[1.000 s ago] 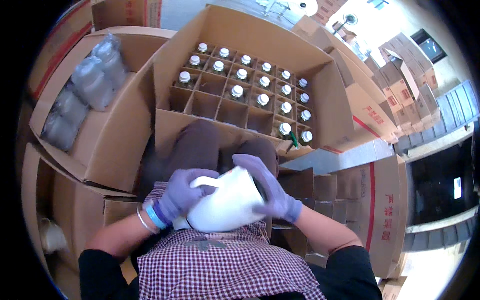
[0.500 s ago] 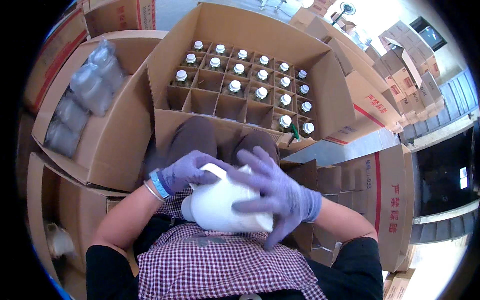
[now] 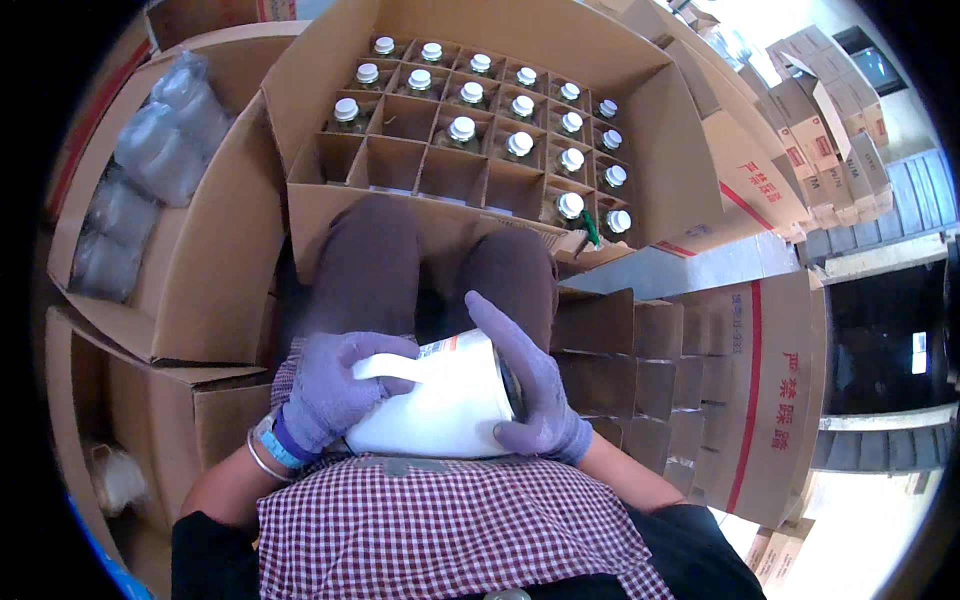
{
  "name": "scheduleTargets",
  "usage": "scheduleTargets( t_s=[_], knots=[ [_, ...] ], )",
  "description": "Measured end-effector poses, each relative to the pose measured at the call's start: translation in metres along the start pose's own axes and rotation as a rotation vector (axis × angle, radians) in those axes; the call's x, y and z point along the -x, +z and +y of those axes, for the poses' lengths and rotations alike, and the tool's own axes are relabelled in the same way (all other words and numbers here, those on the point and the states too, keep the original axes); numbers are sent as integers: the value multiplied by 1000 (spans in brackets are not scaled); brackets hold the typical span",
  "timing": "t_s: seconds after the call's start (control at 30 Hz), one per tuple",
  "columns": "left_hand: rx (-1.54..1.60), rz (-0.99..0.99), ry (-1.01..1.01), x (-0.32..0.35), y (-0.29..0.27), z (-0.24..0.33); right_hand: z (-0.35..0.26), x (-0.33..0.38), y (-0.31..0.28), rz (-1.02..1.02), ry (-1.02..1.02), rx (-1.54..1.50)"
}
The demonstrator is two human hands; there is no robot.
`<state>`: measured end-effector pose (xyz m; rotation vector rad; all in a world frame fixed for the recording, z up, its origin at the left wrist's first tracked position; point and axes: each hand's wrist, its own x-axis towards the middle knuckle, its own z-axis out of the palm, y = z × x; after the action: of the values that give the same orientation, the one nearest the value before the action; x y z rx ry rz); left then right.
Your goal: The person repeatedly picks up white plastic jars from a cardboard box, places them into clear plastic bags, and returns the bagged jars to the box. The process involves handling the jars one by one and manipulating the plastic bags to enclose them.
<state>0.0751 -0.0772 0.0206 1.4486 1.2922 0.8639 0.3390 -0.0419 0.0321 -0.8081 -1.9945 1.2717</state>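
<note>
A white jug with a loop handle lies on its side across my lap, against the checked apron. My left hand, in a purple glove, is closed on the jug beside the handle, its fingers partly hidden behind it. My right hand, gloved the same way, cups the jug's right end, with the thumb raised along the far edge and the fingers curled at the near edge. A small part of a printed label shows on the jug's far side. Between the right thumb and fingers the end looks dark; what it is cannot be made out.
Ahead of my knees stands a carton with dividers, holding several white-capped bottles; some front cells hold none. A carton of clear plastic-wrapped items is at left. Cardboard dividers and another carton stand at right.
The jug has turned, bringing its label into sight, and its end has swung up into my right palm. My right hand went from spread fingers to cupping it. The view has shifted slightly.
</note>
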Motion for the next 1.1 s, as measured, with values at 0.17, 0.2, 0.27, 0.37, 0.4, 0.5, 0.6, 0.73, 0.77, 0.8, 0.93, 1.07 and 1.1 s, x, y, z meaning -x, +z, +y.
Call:
scheduleTargets(
  t_s=[0.17,0.2,0.27,0.37,0.4,0.5,0.6,0.73,0.77,0.8,0.93,1.07,1.1],
  knots=[
    [-38,-3,-64,-7,3,4,8,2,6,101,216,-134],
    [-47,-7,-78,-8,3,5,8,2,4,113,212,-123],
    [-94,2,9,-17,0,5,8,-2,3,145,186,-111],
    [48,35,61,-23,-2,9,11,-27,-15,263,308,-143],
    [140,67,68,-26,-1,7,32,-27,-23,376,278,-544],
    [375,88,9,-31,-23,25,26,-38,-62,414,52,-730],
    [668,46,82,-42,-29,26,-3,-49,-40,334,-134,-747],
    [1025,-53,6,-47,-20,-9,-12,-61,-24,319,-321,-378],
    [1159,-78,-32,-48,-16,-20,-24,-64,-21,310,-335,-263],
    [1166,-135,17,-50,-11,-26,-37,-65,-17,302,-317,-77],
    [1212,-344,53,-67,9,-8,-63,-53,-9,328,-432,56],
    [1361,-454,67,-69,9,9,-58,-48,-5,349,-454,155],
    [1389,-471,74,-72,9,9,-57,-48,-6,355,-450,130]
  ],
)
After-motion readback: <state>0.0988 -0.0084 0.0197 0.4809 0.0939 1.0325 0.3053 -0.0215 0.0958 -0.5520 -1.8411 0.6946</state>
